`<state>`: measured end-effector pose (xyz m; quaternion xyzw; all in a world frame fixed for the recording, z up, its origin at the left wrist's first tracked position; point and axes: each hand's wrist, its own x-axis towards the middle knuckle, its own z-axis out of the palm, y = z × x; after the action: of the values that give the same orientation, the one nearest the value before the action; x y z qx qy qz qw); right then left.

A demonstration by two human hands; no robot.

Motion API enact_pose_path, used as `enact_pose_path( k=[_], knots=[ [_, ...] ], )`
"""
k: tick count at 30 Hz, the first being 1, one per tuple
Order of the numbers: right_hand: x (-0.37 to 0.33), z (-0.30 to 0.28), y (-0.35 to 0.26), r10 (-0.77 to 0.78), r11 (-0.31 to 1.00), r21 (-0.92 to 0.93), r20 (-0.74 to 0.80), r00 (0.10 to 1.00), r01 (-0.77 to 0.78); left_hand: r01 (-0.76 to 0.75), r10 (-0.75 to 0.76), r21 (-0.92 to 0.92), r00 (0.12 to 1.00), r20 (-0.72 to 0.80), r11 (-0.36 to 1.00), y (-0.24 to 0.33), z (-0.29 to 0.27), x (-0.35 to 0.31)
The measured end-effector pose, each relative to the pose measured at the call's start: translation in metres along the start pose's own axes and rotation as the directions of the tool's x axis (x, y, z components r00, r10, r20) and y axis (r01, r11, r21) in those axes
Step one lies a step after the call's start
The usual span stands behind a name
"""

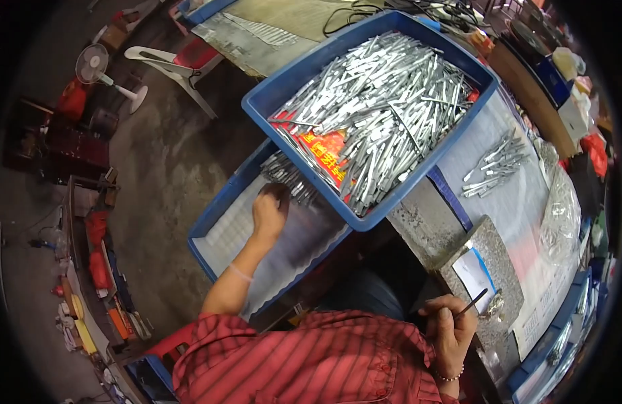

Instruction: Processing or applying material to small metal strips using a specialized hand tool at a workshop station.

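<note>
My left hand (270, 214) reaches over the lower blue tray (204, 246), fingers curled down in shadow beside a row of metal rods (294, 182). Whatever those fingers hold is hidden. On the right, my right hand (452, 331) grips a thin dark stick (474, 302) between thumb and fingers, its tip pointing up and right. Above the lower tray, a larger blue tray (262, 116) is heaped with slim silvery metal pieces (391, 94). A red and yellow printed sheet (330, 149) shows beneath them.
A small pile of metal pieces (497, 163) lies on the sheet-covered table at right. Near my right hand, a stone block (452, 273) carries a white and blue paper (474, 275). Clear plastic bags (561, 209) lie farther right. A chair (179, 64) and fan (93, 64) stand far left.
</note>
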<state>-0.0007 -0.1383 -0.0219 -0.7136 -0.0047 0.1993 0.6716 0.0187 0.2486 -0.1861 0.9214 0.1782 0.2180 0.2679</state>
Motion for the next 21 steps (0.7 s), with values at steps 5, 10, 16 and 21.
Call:
enact_pose_path(
  k=[5,10,16,21],
  knots=[
    [-0.005,0.01,-0.004,0.009,0.997,-0.073,-0.004,1.0,-0.009,-0.23,0.239,0.247,0.971,-0.008,0.941,-0.034,0.038,0.022],
    [-0.011,-0.011,0.007,-0.089,0.985,-0.15,-0.027,0.996,0.084,-0.273,0.273,0.23,0.961,0.033,0.934,0.008,0.01,0.01],
    [0.002,-0.021,0.003,-0.083,0.975,-0.196,0.123,0.989,0.106,-0.255,0.313,-0.217,0.901,0.301,0.942,0.131,-0.053,-0.039],
    [-0.01,-0.039,-0.005,-0.219,0.96,-0.127,0.215,0.952,0.25,-0.387,0.574,-0.511,0.77,0.279,0.768,0.238,-0.035,-0.023]
  ],
)
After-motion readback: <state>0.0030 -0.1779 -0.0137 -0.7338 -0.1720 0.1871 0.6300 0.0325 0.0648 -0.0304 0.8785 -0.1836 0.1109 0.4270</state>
